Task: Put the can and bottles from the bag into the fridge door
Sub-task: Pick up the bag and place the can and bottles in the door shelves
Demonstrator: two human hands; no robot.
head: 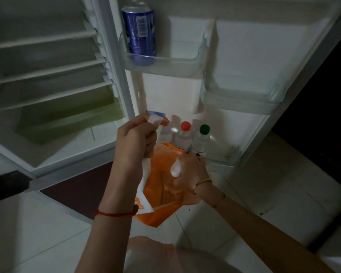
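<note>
Pale floor tiles [37, 223] lay under the open fridge. My left hand [138, 138] was closed on the upper edge of the orange bag [161, 192], holding it up. My right hand [189, 172] gripped the bag's other side beside something white. Just beyond, three bottles stood in the lowest door shelf [224, 156]: two red-capped [185, 134] and one green-capped [202, 138]. Higher up, the blue can [139, 32] stood in the top door bin [165, 64].
</note>
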